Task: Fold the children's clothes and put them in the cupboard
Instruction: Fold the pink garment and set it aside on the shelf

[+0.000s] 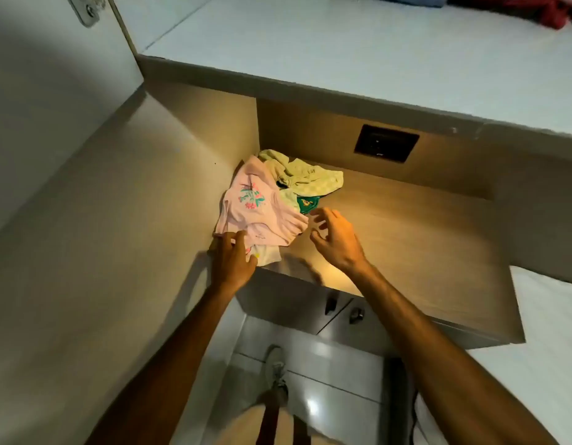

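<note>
Nearest, our left hand [232, 263] rests straight fingers on the front edge of the pink top [257, 216], holding nothing; our right hand [337, 242] hovers just beside it, fingers spread wide and loosely curled. The top lies crumpled on the wooden shelf [406, 226], against the left wall. We judge it light and limp: pinch it at the shoulders. Behind it lie a green garment [308, 203], then a pale yellow garment [307, 178]

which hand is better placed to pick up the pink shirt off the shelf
Left. The left hand already rests on the near edge of the pink shirt, while the right hand hovers open beside it, over the bare shelf.
</note>
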